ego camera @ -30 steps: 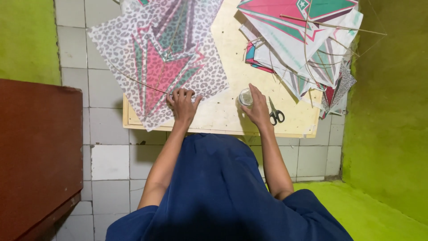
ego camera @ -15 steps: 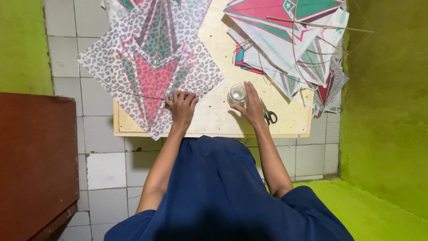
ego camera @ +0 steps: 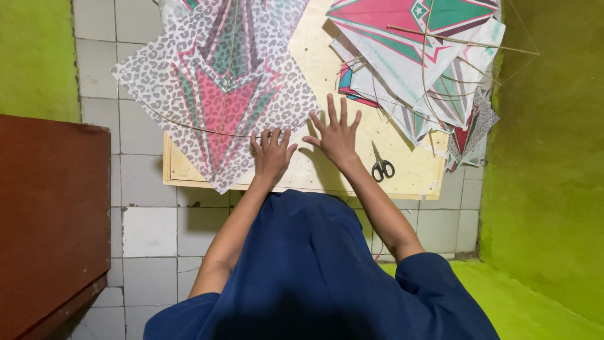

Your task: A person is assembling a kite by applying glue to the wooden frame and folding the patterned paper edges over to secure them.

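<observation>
Nearest the camera, blue garment (ego camera: 314, 277) over the lap, both bare forearms reaching forward out of it. Beyond, pale wooden board (ego camera: 415, 170) lying flat on the grey tiled floor (ego camera: 151, 230); brown cabinet (ego camera: 50, 220) at the left, green walls on both sides.

Left hand (ego camera: 272, 154) palm down at the near right corner of the leopard-print kite (ego camera: 220, 88), fingers (ego camera: 267, 137) bent and pressing on the paper edge and on the end of its thin bowed stick (ego camera: 189, 126), grasping nothing. Right hand (ego camera: 336, 135) just beside it, flat on the bare board, fingers (ego camera: 343, 110) spread wide and released, empty. Scissors (ego camera: 380, 167) lying closed on the board just right of the right wrist, untouched.

Kite spread flat, partly over the board, partly over the tiles to the left. Farther off at upper right, stack of kites (ego camera: 421, 56) in red, green and white, sticks poking out, well apart from both hands.
</observation>
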